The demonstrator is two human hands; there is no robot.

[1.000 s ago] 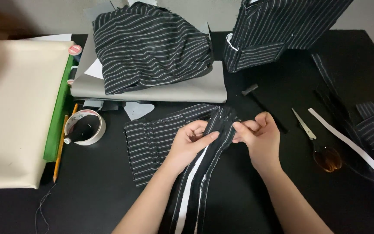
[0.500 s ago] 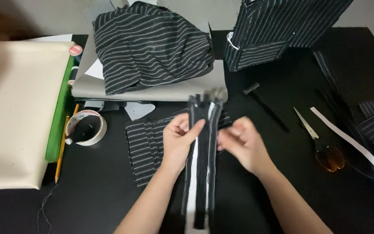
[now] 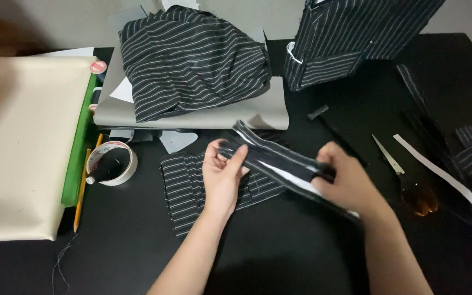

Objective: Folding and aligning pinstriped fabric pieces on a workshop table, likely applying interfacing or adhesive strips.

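Both hands grip a folded striped fabric strip above the black desk.

The left hand pinches the striped strip near its upper end, fingers clenched on it; the right hand grasps its lower part, blurred. The soft, limp weave could slip or unfold if either pinch loosens. A flat striped panel lies beneath; metal scissors rest near.

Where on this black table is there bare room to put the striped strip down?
Bare table shows along the near edge, between the two forearms and left toward the pencil. Another free patch lies between the grey board and the scissors. The back is crowded with striped fabric; the right edge holds scraps.
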